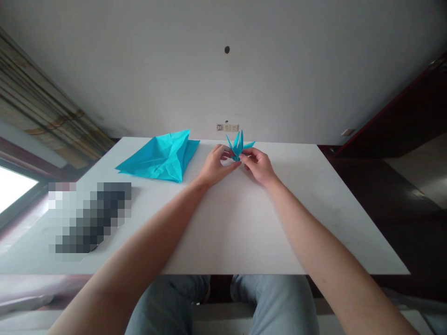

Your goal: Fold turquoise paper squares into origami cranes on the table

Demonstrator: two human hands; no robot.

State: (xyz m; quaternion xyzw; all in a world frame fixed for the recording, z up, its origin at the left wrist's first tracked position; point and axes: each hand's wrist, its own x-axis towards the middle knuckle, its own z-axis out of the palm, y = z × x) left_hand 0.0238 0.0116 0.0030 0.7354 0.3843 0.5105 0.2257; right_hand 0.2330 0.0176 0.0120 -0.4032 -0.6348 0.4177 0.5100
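Observation:
Between both my hands is a small blue folded-paper piece [238, 148] with several pointed petals fanning upward, like an origami flower. My left hand [217, 166] curls around its left side, thumb and fingers closed at its base. From the right, my right hand [257, 165] pinches it near the base and the right-hand petal. The fingers hide part of the lower folds. To the left of my hands lies a larger creased blue folded-paper shape [160, 157], touched by neither hand.
A white table [237, 232] spans the space before me, its far edge near the wall. A dark pixelated object [96, 218] lies at the left. Wall sockets [227, 127] sit behind the table, and a curtain [42, 102] hangs at the left.

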